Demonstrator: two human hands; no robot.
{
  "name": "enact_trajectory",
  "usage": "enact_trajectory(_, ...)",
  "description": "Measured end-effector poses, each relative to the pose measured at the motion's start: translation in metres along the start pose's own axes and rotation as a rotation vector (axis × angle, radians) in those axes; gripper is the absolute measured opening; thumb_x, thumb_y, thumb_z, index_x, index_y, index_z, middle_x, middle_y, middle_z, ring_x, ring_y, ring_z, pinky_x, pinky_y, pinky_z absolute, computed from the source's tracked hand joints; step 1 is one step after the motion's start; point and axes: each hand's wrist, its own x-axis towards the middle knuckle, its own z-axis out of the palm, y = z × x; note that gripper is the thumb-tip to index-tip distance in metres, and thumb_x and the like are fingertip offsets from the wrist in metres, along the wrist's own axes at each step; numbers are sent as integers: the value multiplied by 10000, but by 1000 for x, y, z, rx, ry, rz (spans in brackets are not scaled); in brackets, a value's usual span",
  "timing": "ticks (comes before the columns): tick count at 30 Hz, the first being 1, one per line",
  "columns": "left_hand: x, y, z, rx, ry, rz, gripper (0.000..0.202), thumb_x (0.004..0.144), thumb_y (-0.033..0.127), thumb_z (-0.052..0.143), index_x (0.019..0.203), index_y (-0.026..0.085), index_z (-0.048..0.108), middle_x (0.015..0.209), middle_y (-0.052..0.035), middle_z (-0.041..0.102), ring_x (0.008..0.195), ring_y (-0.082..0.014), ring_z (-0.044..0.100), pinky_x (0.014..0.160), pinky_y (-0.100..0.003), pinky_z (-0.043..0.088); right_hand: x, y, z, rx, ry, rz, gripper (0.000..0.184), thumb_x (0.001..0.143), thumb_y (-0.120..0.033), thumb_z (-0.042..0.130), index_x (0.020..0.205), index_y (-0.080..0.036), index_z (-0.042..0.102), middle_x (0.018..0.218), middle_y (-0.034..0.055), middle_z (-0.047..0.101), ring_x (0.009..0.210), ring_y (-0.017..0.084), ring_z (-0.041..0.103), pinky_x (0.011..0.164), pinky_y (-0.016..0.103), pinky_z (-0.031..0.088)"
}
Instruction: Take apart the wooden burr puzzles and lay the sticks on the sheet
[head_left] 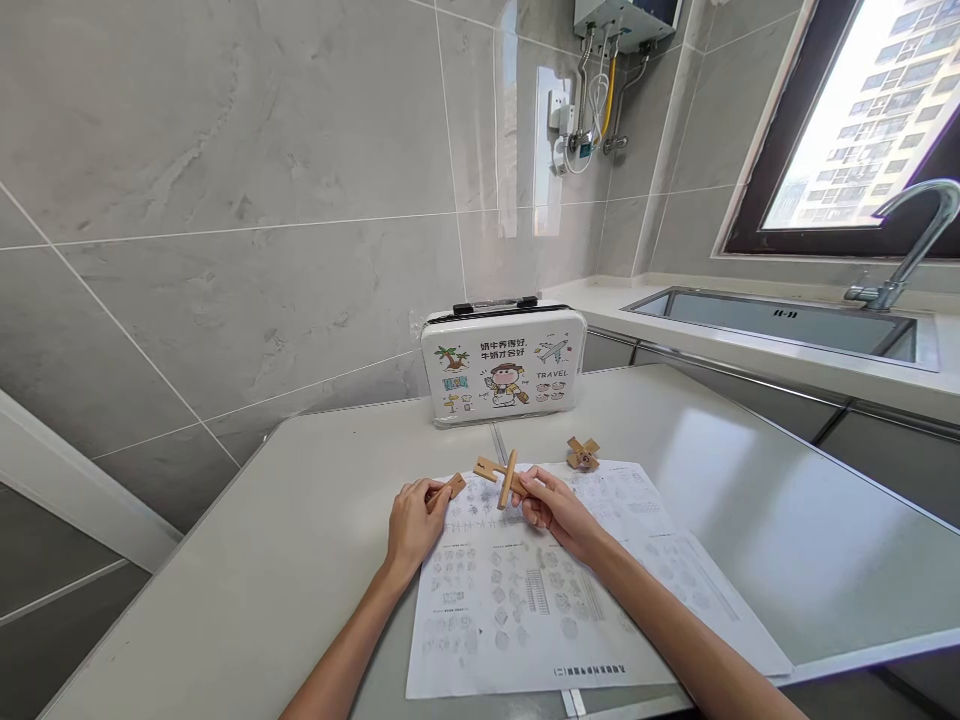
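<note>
A crossed pair of tan wooden bars [504, 476] is pinched in the right hand [553, 508] at frame centre, above the instruction sheet [540, 590] on the desk [300, 560]. A short wooden block [453, 486] is clamped in the left hand [412, 520]. A finished wooden knot [583, 453] is seen just beyond.

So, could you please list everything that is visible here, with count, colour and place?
wooden cross assembly: one, light brown, held above the sheet's far edge
small wooden piece: one, light brown, in the left fingers
assembled wooden puzzle: one, brown, on the sheet's far right corner
instruction sheet: one, white with grey diagrams, on the table
tin case: one, white with cartoon prints, upright against the wall
table: one, pale grey
sink: one, steel, far right counter
faucet: one, silver, beside the sink
left hand: holds the small piece
right hand: holds the cross assembly
</note>
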Motion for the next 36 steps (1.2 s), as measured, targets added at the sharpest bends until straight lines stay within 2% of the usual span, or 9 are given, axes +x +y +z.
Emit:
enact_trajectory(12,4,-8,3,85,44,-46,277,928,439,571,890,216,731,927,-91,663,938,-288,587,853,-425,481,-1,1,3,-52,-94,-3,450,885,-599,704,840,-217,472,775,23,707,478,74,467,452,209,282)
enact_trajectory(18,1,6,-5,-44,119,33,304,975,476,526,949,219,686,971,-80,644,946,-270,575,875,-411,464,-2,2,6,-69,-114,-7,452,884,-599,707,834,-220,465,765,17,707,474,72,476,451,208,301)
enact_trajectory(22,-5,26,-11,-412,-88,-34,373,1026,516,439,1019,210,653,777,-15,622,688,-174,540,652,-291,422,-2,4,7,-118,-136,-18,455,882,-612,699,836,-220,472,769,29,725,474,82,512,447,209,314)
enact_trajectory(24,-8,34,-12,-590,-243,-27,385,1022,525,463,1117,197,639,702,7,600,632,-146,508,602,-260,388,-2,4,7,-154,-154,-25,441,896,-606,684,845,-217,482,777,39,733,487,93,548,441,204,312)
enact_trajectory(26,-9,40,-13,-714,-349,-29,386,1006,532,507,1110,182,634,691,13,594,599,-124,477,578,-244,365,-3,3,7,-186,-165,-27,431,908,-603,670,853,-214,493,775,44,737,498,104,579,436,201,313)
enact_trajectory(29,-9,45,-14,-830,-408,-53,383,976,545,566,990,167,628,698,10,589,572,-101,448,547,-234,330,-3,4,6,-210,-169,-23,436,902,-609,673,850,-208,509,804,52,743,504,109,599,433,199,319)
enact_trajectory(32,-8,46,-16,-895,-434,-76,406,952,574,588,918,170,598,691,10,596,534,-90,416,528,-236,311,-3,4,5,-204,-187,-13,425,908,-617,660,897,-206,552,713,19,705,466,92,546,444,201,333)
enact_trajectory(34,-7,46,-16,-911,-455,-90,421,945,593,586,894,176,580,692,8,599,526,-92,413,529,-241,317,-3,3,6,-188,-197,-2,428,904,-619,665,1006,-210,591,664,-7,664,473,96,535,455,204,360)
enact_trajectory(36,-8,45,-16,-919,-474,-99,420,945,596,586,888,180,569,698,7,596,531,-97,420,536,-244,326,-4,0,7,-158,-205,13,491,879,-615,698,1156,-220,604,758,10,677,570,128,604,465,209,398)
